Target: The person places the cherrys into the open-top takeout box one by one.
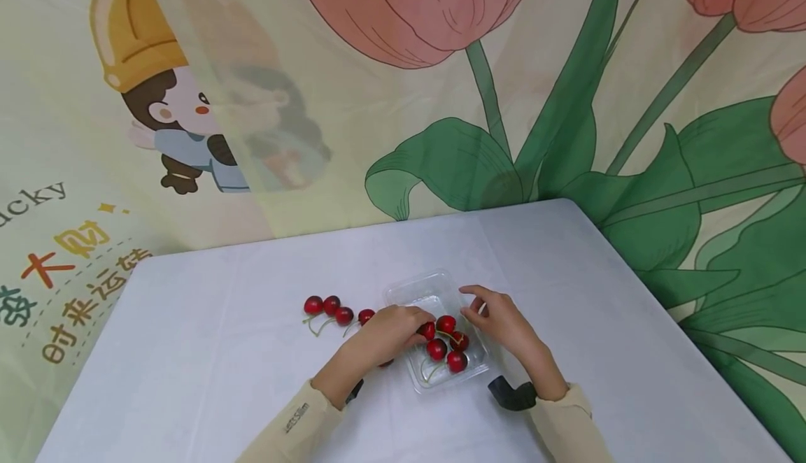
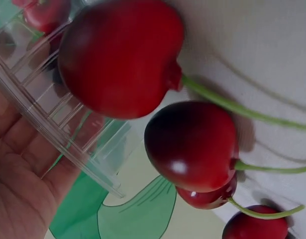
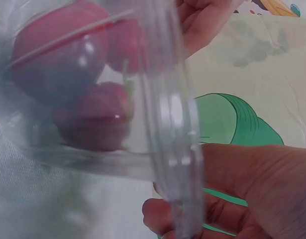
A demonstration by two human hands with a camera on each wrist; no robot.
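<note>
In the head view a clear plastic box (image 1: 420, 379) with several dark red cherries (image 1: 436, 350) inside lies on the white table. My left hand (image 1: 387, 333) reaches over the box's left side and pinches a cherry (image 1: 427, 330) between fingers and thumb. At the box's right edge is my right hand (image 1: 500, 316), its fingers loosely bent with a gap between index finger and thumb. In the right wrist view its fingers (image 3: 157, 214) are partly hidden behind the clear rim; whether they touch it I cannot tell.
Several more cherries with green stems (image 1: 343, 316) lie on the table (image 1: 239, 365) left of the box, some partly hidden by my left arm. A printed cloth (image 1: 340, 99) with tulips hangs behind the table's far edge.
</note>
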